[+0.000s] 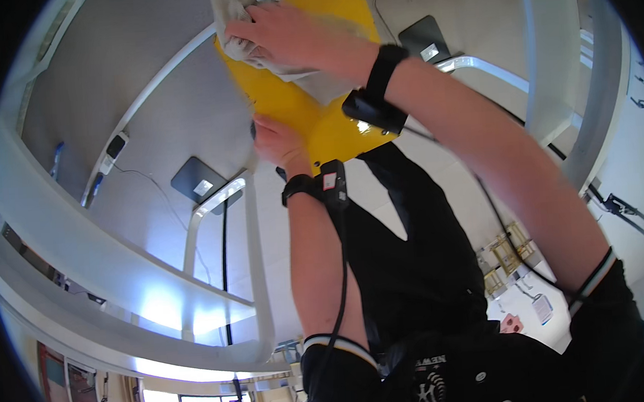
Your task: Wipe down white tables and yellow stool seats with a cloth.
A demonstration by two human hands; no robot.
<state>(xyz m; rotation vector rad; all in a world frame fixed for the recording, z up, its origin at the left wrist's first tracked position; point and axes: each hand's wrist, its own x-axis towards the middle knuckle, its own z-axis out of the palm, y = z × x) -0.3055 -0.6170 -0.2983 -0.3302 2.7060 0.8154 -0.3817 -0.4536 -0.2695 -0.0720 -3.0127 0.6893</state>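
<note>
A glossy yellow panel (289,109) with screws near its corners is in front of me, its surface partly blurred. My right hand (278,32) grips a light grey cloth (235,46) that lies against the upper part of the panel and hangs down over its middle. Lower down, my left hand (279,141) holds the panel's left edge, fingers curled at the rim. Both wrists wear black straps with small black boxes and cables. What lies under the cloth is hidden.
A curved white shelf or tabletop (110,258) spans the left side, near a white frame leg (257,271). Dark square plates (202,180) rest on the grey floor, with thin cables and a power strip (113,150). White furniture (554,59) stands at right.
</note>
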